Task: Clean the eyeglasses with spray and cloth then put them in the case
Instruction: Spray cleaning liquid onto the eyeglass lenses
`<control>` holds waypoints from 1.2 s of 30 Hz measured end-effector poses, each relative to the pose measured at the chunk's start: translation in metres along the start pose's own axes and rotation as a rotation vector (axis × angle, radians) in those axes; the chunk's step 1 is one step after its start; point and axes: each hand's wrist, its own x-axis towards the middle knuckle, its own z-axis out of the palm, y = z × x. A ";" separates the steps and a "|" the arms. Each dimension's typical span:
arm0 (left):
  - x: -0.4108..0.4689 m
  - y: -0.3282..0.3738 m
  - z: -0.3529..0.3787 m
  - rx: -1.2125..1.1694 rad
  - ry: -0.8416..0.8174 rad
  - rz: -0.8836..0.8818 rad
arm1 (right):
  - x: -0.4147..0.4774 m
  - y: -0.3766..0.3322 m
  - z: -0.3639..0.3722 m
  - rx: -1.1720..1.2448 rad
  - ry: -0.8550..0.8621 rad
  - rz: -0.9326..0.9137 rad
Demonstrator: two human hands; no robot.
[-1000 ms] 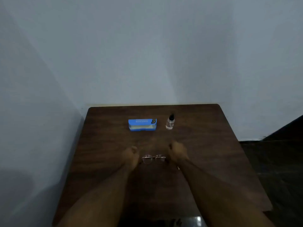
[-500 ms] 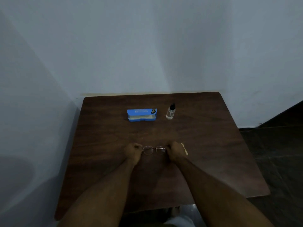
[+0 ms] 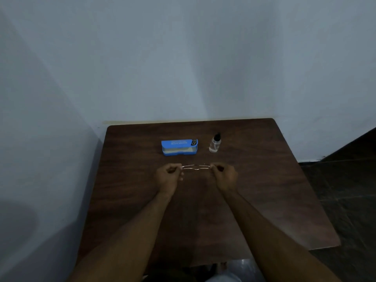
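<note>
Thin wire-framed eyeglasses [image 3: 196,167] are held flat above the middle of the dark wooden table [image 3: 264,190]. My left hand [image 3: 167,177] pinches the frame's left end and my right hand [image 3: 224,176] pinches its right end. Beyond them lies a blue glasses case [image 3: 179,147], open, with a pale lining showing. To its right stands a small clear spray bottle [image 3: 215,143] with a black cap. I cannot see the cloth; it may be hidden by my right hand.
The table stands in a corner, with a pale wall [image 3: 183,68] behind it and another close on the left. A dark tiled floor [image 3: 350,190] lies past the table's right edge.
Both hands have lifted the eyeglasses and carried them a little farther from me, toward the case. The lenses have tipped to lie edge-on. The pale strip beside my right hand is out of sight.
</note>
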 end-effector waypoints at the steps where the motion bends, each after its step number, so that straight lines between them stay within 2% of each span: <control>1: 0.002 0.007 -0.001 -0.028 -0.011 0.034 | 0.001 -0.007 -0.004 0.054 0.038 -0.035; 5: 0.011 0.028 -0.003 0.011 -0.019 0.190 | 0.004 -0.029 -0.011 0.194 0.173 -0.153; 9: 0.014 0.041 -0.006 0.232 -0.017 0.399 | 0.006 -0.045 -0.012 0.261 0.243 -0.254; 15: 0.017 0.048 -0.016 0.529 -0.044 0.674 | 0.006 -0.058 -0.009 0.273 0.247 -0.330; 18: 0.020 0.049 -0.018 0.591 -0.003 0.756 | 0.005 -0.055 -0.008 0.274 0.237 -0.290; 21: 0.019 0.054 -0.019 0.535 0.039 0.743 | 0.005 -0.048 -0.006 0.289 0.200 -0.227; 27: 0.018 0.061 -0.015 0.279 0.162 0.518 | 0.002 -0.039 -0.001 0.284 0.167 -0.196; 31: 0.016 0.061 -0.017 0.246 0.166 0.525 | 0.004 -0.037 -0.001 0.127 0.191 -0.344; 36: 0.012 0.062 -0.017 0.284 0.139 0.571 | 0.008 -0.040 -0.005 -0.176 0.066 -0.532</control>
